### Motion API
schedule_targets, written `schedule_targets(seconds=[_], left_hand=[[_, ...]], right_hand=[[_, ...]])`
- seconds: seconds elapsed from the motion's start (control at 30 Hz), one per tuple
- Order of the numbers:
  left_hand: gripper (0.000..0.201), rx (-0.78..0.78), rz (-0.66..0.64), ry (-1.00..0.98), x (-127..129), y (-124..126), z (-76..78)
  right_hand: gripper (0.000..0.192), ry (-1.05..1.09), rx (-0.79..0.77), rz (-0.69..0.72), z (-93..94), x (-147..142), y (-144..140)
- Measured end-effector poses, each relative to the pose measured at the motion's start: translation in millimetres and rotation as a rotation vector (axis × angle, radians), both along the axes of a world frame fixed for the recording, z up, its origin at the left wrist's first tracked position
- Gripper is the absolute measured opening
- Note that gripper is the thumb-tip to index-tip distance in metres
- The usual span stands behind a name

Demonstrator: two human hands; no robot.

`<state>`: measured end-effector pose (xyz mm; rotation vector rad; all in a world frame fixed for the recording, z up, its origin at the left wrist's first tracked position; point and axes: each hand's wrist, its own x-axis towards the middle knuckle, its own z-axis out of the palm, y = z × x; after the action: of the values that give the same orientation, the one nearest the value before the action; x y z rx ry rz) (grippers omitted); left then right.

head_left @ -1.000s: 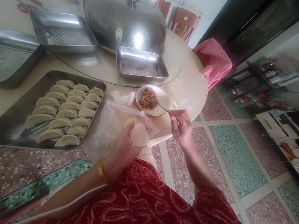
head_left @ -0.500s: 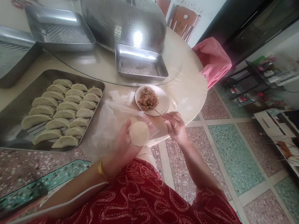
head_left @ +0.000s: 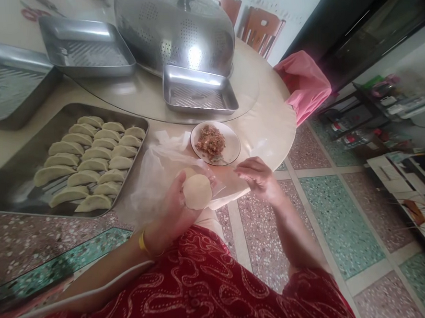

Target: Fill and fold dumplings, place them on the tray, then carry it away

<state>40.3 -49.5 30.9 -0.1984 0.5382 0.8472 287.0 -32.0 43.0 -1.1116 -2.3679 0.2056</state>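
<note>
A round dumpling wrapper (head_left: 197,191) lies across the fingers of my left hand (head_left: 175,199), held at its edge by my thumb. To the right, my right hand (head_left: 257,175) pinches the end of a thin spoon (head_left: 225,162), whose tip is buried in the filling. The minced filling (head_left: 210,141) is heaped on the left part of a white plate (head_left: 231,137) with a dark rim. Left of my hands, several folded dumplings (head_left: 85,177) stand in rows in a large metal tray (head_left: 16,192).
A crumpled clear plastic bag (head_left: 147,182) lies by my left hand. Behind the plate are a small metal tray (head_left: 202,107) and a big perforated dome lid (head_left: 176,31). Two more metal trays, one nearer the middle (head_left: 90,51), stand at the upper left. The table's edge (head_left: 232,195) curves close to me.
My right hand has shifted slightly right, and the spoon now lies lower toward the plate's rim. My left hand and the wrapper have hardly moved. The view has tilted a little.
</note>
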Motion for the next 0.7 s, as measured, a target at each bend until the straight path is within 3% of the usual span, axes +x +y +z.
schedule_targets(seconds=[0.17, 0.33, 0.53, 0.7], left_hand=[[0.054, -0.011, -0.029, 0.029, 3.0, -1.2, 1.7], [0.054, -0.037, -0.032, 0.031, 1.0, -1.8, 3.5], [0.055, 0.004, -0.023, -0.012, -1.8, -5.5, -0.2], [0.055, -0.002, -0.034, -0.009, 0.1, -6.7, -1.3]], right_hand=[[0.031, 0.068, 0.023, -0.1, 7.2, -5.9, 0.1], [0.03, -0.018, -0.077, -0.04, 0.4, -15.7, 10.9], [0.024, 0.089, 0.009, -0.077, 6.1, -9.4, 13.4], [0.024, -0.011, -0.009, -0.037, 6.3, -9.1, 23.7]])
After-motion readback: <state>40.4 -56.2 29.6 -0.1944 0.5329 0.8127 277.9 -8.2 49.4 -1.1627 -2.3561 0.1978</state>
